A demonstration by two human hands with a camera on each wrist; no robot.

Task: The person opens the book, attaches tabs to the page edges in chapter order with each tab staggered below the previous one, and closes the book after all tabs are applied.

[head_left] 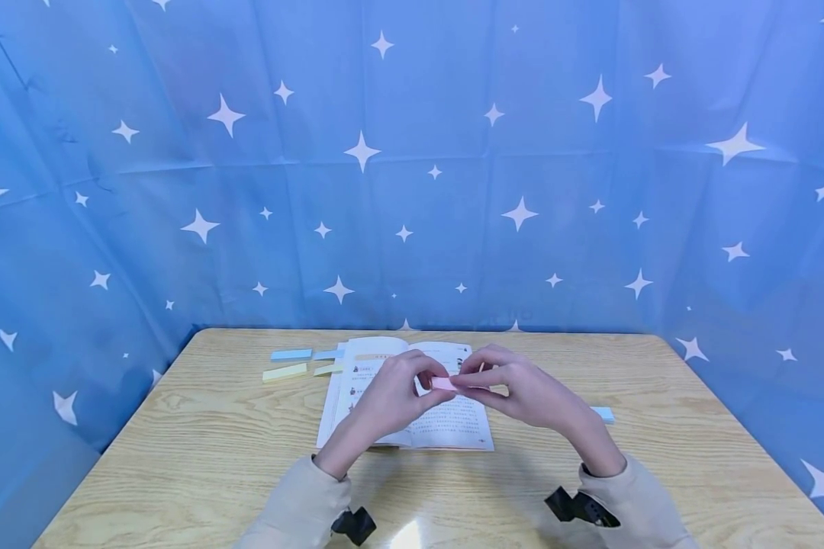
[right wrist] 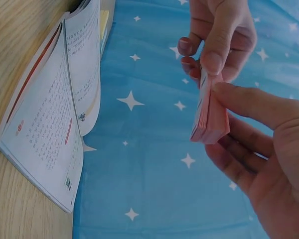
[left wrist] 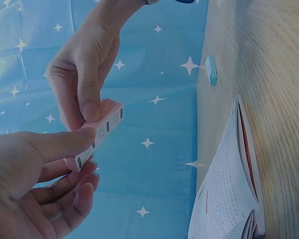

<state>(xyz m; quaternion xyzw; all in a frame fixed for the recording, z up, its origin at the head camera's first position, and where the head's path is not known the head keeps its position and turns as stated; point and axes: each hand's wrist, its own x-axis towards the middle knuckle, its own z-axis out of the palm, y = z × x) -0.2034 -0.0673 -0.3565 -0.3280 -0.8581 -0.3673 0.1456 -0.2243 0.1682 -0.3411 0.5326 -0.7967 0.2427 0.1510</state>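
A: What are the hands doing over the book?

B: Both are pinching one small pink sticky-note pad (head_left: 444, 383). The left hand (head_left: 393, 398) is gripping its left end between thumb and curled fingers, and the right hand (head_left: 522, 391) is gripping the other end the same way — so the pad is being held in the air between them, above the open book (head_left: 453, 427), not touching it.

A: Is the pad lying flat?

B: The right wrist view is showing it edge-on, with the stack of pink sheets fanning slightly at the bottom. The left wrist view is showing small printed marks along its side.

A: And around it?

B: The book is lying open on the wooden table (head_left: 206, 457). A blue pad (head_left: 291, 354) and a yellow pad (head_left: 284, 372) are sitting to its left, well apart from the hands, with two more partly hidden at the book's edge. Another blue pad (head_left: 603, 414) is peeking out just beside the right wrist — the star-printed blue cloth (head_left: 412, 152) is hanging behind.
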